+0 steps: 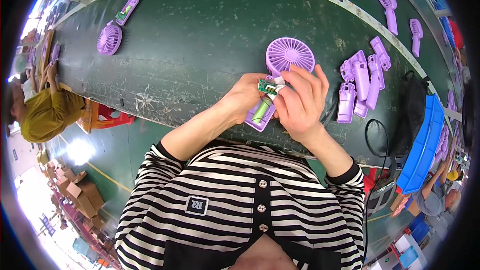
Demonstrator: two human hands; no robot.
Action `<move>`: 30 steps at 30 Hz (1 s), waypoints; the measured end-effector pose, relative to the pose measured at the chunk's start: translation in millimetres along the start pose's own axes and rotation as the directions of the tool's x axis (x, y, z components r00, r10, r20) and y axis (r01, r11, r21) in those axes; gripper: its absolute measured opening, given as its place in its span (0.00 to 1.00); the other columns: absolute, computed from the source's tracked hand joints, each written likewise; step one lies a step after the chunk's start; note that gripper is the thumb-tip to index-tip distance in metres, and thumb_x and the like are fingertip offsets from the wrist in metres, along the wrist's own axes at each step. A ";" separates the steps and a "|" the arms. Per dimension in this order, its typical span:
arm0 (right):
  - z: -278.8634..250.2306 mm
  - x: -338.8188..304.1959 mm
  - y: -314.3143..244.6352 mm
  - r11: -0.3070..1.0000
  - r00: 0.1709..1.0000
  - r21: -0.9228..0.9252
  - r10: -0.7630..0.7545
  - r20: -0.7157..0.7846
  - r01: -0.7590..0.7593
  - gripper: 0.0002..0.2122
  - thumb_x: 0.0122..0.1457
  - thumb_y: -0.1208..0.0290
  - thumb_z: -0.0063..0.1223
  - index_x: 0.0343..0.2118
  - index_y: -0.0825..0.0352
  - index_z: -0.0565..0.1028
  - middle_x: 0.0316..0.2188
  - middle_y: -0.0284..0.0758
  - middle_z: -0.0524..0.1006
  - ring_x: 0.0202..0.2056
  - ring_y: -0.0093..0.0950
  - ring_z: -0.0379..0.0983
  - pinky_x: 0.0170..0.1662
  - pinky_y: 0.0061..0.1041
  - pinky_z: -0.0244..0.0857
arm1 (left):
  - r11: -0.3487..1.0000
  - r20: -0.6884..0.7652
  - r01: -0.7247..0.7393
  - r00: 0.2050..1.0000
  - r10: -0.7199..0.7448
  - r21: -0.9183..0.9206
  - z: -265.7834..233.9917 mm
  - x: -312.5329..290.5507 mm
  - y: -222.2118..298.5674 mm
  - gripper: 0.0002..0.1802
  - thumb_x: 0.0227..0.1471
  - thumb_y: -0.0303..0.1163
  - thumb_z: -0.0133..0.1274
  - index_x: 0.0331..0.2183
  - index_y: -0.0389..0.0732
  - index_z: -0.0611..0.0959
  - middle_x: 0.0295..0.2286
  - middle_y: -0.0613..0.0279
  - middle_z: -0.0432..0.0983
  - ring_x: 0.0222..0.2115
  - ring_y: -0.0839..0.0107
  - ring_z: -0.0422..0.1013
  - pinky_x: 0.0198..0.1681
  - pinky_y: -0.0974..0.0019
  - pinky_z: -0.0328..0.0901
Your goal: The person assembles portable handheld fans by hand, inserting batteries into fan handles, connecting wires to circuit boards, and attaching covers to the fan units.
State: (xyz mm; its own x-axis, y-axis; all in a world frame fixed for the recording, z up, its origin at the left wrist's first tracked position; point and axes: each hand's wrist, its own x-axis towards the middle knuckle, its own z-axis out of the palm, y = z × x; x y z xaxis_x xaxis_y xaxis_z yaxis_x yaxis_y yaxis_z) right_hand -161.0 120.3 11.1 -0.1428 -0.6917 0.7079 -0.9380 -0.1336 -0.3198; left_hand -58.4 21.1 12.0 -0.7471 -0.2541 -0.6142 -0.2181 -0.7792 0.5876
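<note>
Two hands on one purple fan (285, 62) at the near belt (200, 45) edge: left hand (245, 97) cups its open handle, right hand (300, 102) pinches the green circuit board (267, 88). Five loose handle shells (362, 82) just right. Second open fan (112, 32) far left; three finished fans (390, 10) beyond.

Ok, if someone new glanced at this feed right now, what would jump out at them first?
Probably the purple handheld fan at centre frame, held by the left hand and right hand, its handle open to show a green battery and a small circuit board. Next, the pile of purple handle shells to the right on the dark green table.
</note>
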 end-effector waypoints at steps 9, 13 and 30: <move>-3.5 -7.2 -0.1 0.999 0.999 0.012 -0.031 -0.037 0.031 0.08 0.34 0.77 0.55 0.21 0.68 0.71 0.34 0.36 0.73 0.40 0.34 0.69 0.52 0.46 0.49 | 0.987 -0.016 0.016 1.000 -0.019 -0.162 -4.9 3.9 -4.1 0.13 0.53 0.32 0.41 0.34 0.33 0.74 0.27 0.57 0.73 0.24 0.71 0.71 0.24 0.68 0.68; -0.6 -17.4 1.9 0.999 0.998 0.041 -0.010 -0.064 0.013 0.08 0.34 0.78 0.56 0.21 0.67 0.71 0.34 0.36 0.73 0.40 0.35 0.69 0.52 0.47 0.49 | 0.985 -0.050 -0.079 0.996 0.072 -0.154 -0.2 0.1 -4.2 0.16 0.53 0.37 0.42 0.35 0.33 0.73 0.28 0.58 0.73 0.28 0.72 0.71 0.31 0.68 0.67; -8.6 -16.9 11.7 0.996 0.994 0.069 0.056 0.098 -0.063 0.06 0.38 0.78 0.53 0.22 0.68 0.72 0.27 0.34 0.72 0.34 0.33 0.70 0.49 0.44 0.53 | 0.996 -0.100 -0.085 0.992 0.081 -0.034 1.3 0.2 -5.9 0.16 0.52 0.35 0.45 0.37 0.31 0.74 0.29 0.61 0.73 0.27 0.75 0.70 0.29 0.71 0.67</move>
State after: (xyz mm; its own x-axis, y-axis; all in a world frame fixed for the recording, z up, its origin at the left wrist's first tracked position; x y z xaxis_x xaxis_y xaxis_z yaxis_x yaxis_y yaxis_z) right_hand -172.3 136.5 0.8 -0.1637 -0.7645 0.6235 -0.9029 -0.1385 -0.4069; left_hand -58.1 26.4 9.2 -0.6954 -0.3724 -0.6146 -0.1326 -0.7740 0.6192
